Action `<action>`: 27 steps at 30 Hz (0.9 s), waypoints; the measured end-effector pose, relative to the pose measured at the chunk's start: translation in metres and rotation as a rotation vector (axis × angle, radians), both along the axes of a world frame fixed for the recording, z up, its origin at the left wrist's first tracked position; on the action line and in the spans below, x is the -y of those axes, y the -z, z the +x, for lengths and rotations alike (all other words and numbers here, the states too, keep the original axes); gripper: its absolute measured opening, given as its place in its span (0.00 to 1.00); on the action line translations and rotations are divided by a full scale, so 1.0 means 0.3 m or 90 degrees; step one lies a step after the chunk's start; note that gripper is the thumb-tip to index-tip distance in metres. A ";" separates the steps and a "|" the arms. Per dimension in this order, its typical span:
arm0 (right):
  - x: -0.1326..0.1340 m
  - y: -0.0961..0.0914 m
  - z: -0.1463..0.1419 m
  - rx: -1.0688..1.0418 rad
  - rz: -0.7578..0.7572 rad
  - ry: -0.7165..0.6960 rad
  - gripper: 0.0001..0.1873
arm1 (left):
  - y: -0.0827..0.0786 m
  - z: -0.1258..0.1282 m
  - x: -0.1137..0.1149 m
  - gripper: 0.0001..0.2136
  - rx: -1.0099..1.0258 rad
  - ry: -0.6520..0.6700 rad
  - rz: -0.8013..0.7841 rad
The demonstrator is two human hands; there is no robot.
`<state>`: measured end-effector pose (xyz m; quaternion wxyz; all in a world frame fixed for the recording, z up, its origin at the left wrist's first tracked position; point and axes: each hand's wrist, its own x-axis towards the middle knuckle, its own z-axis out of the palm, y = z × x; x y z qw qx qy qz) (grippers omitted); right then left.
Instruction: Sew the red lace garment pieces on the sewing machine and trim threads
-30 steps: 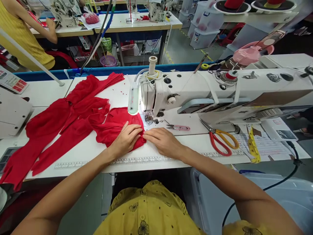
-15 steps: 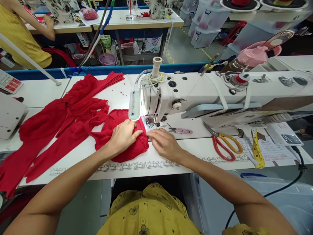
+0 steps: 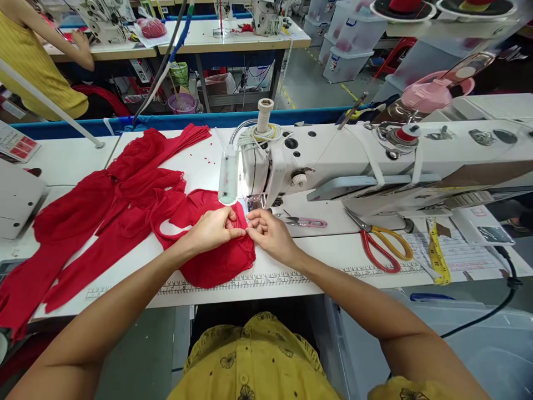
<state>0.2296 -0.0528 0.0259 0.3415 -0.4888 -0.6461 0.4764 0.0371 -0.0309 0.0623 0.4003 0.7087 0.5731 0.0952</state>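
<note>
A piece of red fabric (image 3: 220, 261) lies on the white sewing table just in front of the needle area of a sewing machine (image 3: 275, 161). My left hand (image 3: 214, 229) pinches its upper right edge between thumb and fingers. Close beside it, my right hand (image 3: 270, 233) pinches the same edge, the fingertips of both hands nearly meeting. The presser foot (image 3: 255, 202) is just behind my fingers, partly hidden. More red fabric (image 3: 95, 205) trails in long folds to the left. Thread snips (image 3: 306, 222) rest on the machine bed, right of my right hand.
Orange-and-red-handled scissors (image 3: 383, 247) lie to the right, near a yellow measuring tape (image 3: 437, 255) and papers. A ruler strip (image 3: 191, 283) runs along the table's front edge. A clear plastic bin (image 3: 416, 333) stands below right. Across the aisle, a person in yellow (image 3: 37, 61) sits at another table.
My right hand has moved slightly left and up, onto the fabric edge. The left thumb and fingers have closed on that edge, and the fabric's front has shifted toward me.
</note>
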 end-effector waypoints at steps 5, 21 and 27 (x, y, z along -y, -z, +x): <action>-0.005 0.014 -0.002 -0.098 -0.054 -0.006 0.10 | 0.013 -0.005 -0.019 0.17 0.215 0.005 -0.173; 0.013 0.027 -0.020 0.232 0.171 0.061 0.09 | 0.050 0.046 0.084 0.07 -0.266 0.061 0.506; 0.016 0.037 0.012 0.376 0.372 0.022 0.06 | 0.097 0.011 0.124 0.12 -0.189 0.224 0.683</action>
